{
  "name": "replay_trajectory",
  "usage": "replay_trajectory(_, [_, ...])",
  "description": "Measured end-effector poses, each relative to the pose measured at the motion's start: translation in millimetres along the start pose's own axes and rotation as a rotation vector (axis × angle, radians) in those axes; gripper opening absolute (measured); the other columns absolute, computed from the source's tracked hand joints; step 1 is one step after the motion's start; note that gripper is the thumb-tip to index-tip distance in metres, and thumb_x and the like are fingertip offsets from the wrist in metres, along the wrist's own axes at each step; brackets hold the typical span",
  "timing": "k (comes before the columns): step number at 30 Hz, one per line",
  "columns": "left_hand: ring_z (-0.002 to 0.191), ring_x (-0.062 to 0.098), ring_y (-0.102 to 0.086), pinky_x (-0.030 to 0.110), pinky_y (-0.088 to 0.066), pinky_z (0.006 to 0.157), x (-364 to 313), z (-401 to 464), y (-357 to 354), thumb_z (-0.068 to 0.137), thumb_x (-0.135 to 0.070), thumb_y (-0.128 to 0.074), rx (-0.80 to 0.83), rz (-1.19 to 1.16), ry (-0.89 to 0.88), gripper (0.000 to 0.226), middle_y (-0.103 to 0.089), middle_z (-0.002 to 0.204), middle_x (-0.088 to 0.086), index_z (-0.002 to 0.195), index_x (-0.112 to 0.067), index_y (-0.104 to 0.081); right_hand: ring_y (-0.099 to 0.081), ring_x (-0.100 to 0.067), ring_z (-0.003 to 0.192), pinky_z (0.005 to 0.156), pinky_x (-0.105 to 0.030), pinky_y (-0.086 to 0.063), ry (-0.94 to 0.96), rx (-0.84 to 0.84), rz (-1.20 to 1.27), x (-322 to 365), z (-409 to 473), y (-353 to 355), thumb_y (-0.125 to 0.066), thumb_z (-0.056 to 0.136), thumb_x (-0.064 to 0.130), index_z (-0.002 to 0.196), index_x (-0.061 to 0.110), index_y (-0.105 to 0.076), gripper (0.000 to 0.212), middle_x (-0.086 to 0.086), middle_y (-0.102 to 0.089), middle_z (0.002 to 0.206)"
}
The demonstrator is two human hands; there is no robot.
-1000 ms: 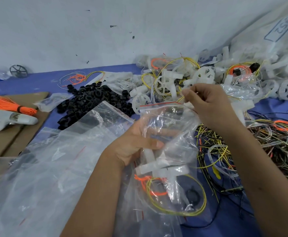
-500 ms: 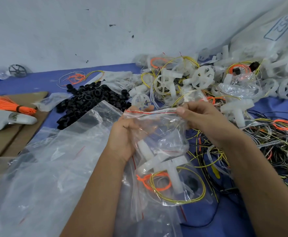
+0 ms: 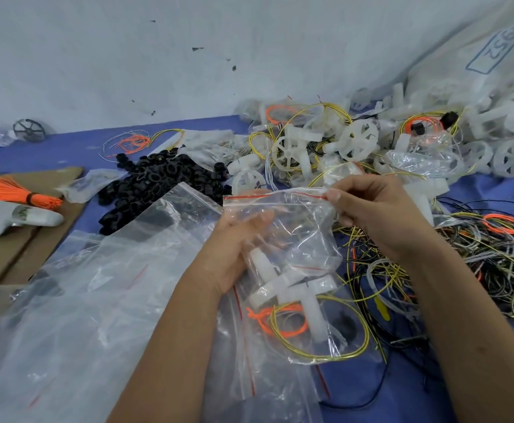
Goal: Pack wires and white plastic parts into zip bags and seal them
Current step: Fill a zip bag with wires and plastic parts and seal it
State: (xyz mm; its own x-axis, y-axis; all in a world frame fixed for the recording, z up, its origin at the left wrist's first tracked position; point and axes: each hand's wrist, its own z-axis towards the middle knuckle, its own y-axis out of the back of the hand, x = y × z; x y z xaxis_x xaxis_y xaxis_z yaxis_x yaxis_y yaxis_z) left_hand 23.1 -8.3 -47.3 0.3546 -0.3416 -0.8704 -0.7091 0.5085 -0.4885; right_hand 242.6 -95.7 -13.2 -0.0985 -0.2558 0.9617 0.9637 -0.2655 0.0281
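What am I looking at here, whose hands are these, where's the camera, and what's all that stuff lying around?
There is no machine: a person wears a camera on the head, looking down at their own hands. The left hand and right hand hold a clear zip bag by its red-lined top. Inside lie a white plastic part and coiled orange and yellow wires. On the blue surface lie black rings, loose wires, more white parts and empty bags.

Bright, even, soft light with faint shadows. Glare glints on the clear zip bags; away from them, the edges bow and blur.
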Motion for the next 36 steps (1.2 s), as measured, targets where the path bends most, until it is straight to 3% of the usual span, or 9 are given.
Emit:
replay_trajectory(3, [0.066, 0.021, -0.074, 0.030, -0.059, 0.056, -1, 3, 5, 0.084, -0.025, -0.072, -0.029, 0.083, -0.076, 0.015, -0.078, 0.100, 0.008, 0.092, -0.012, -0.077, -0.041, -0.017, 0.052, 0.049, -0.022, -0.038, 0.020, -0.036, -0.073, 0, -1, 5, -0.068, 0.088, 0.032, 0.083, -0.008, -0.068, 0.040, -0.013, -0.045, 0.061])
replay_trajectory(5, [0.066, 0.020, -0.073, 0.028, -0.059, 0.058, -1, 5, 7, 0.090, -0.025, -0.063, -0.034, 0.089, -0.118, 0.019, -0.078, 0.102, 0.005, 0.083, -0.016, -0.078, -0.035, -0.014, 0.048, 0.045, -0.022, -0.033, 0.046, -0.073, -0.159, -2, -1, 5, -0.067, 0.089, 0.038, 0.077, -0.009, -0.062, 0.049, -0.011, -0.038, 0.057])
replay_trajectory(10, [0.093, 0.026, -0.072, 0.040, -0.060, 0.078, -5, 2, 11, 0.088, -0.008, -0.062, 0.120, -0.009, -0.175, 0.026, -0.072, 0.109, 0.011, 0.112, -0.015, -0.067, -0.026, -0.011, 0.046, 0.046, -0.020, -0.026, 0.160, -0.148, -0.396, -6, 1, 3, -0.063, 0.097, 0.036, 0.061, -0.002, -0.049, 0.054, -0.006, -0.033, 0.052])
replay_trajectory(14, [0.118, 0.028, -0.062, 0.048, -0.056, 0.094, -6, 1, 7, 0.091, -0.019, -0.066, 0.080, 0.033, -0.222, 0.003, -0.066, 0.128, 0.013, 0.090, -0.018, -0.069, -0.025, -0.010, 0.047, 0.047, -0.019, -0.026, 0.189, -0.127, -0.328, -8, 0, 0, -0.059, 0.096, 0.043, 0.063, -0.008, -0.039, 0.064, -0.007, -0.028, 0.053])
replay_trajectory(17, [0.108, 0.021, -0.068, 0.041, -0.059, 0.086, -4, 5, 8, 0.083, -0.026, -0.073, -0.008, 0.015, -0.236, 0.006, -0.073, 0.119, 0.007, 0.078, -0.023, -0.073, -0.027, -0.018, 0.050, 0.046, -0.023, -0.025, 0.148, -0.052, -0.166, -7, -2, 3, -0.068, 0.093, 0.046, 0.067, -0.007, -0.046, 0.063, -0.014, -0.030, 0.055])
replay_trajectory(22, [0.091, 0.011, -0.071, 0.030, -0.058, 0.078, -7, 6, 12, 0.089, -0.032, -0.072, -0.056, 0.076, -0.304, 0.013, -0.077, 0.103, -0.002, 0.078, -0.027, -0.077, -0.043, 0.000, 0.051, 0.053, -0.010, -0.036, 0.108, 0.098, -0.228, -7, -5, 5, -0.081, 0.084, 0.019, 0.070, 0.004, -0.061, 0.028, 0.016, -0.051, 0.056])
replay_trajectory(28, [0.081, 0.014, -0.063, 0.029, -0.054, 0.073, -1, 4, 9, 0.081, -0.032, -0.083, -0.058, 0.467, -0.347, 0.012, -0.071, 0.089, 0.001, 0.087, -0.028, -0.072, -0.035, -0.006, 0.053, 0.053, -0.016, -0.033, 0.185, -0.120, -0.432, -2, -5, 1, -0.070, 0.085, 0.040, 0.061, 0.021, -0.055, 0.035, 0.013, -0.044, 0.053])
replay_trajectory(32, [0.097, 0.026, -0.067, 0.041, -0.055, 0.091, -2, 2, 5, 0.086, -0.022, -0.072, -0.071, 0.257, -0.277, 0.018, -0.073, 0.104, 0.020, 0.099, -0.010, -0.074, -0.024, -0.006, 0.049, 0.049, -0.016, -0.027, 0.236, -0.127, -0.415, -4, -4, -2, -0.062, 0.093, 0.038, 0.056, 0.003, -0.041, 0.055, 0.005, -0.032, 0.052])
replay_trajectory(36, [0.093, 0.025, -0.072, 0.037, -0.059, 0.081, -7, -2, 0, 0.085, -0.023, -0.067, 0.068, 0.053, -0.128, 0.027, -0.072, 0.098, 0.015, 0.104, -0.004, -0.063, -0.015, -0.026, 0.052, 0.051, -0.032, -0.018, 0.094, -0.030, -0.101, -3, -4, -7, -0.049, 0.096, 0.053, 0.057, -0.004, -0.031, 0.072, -0.014, -0.019, 0.057])
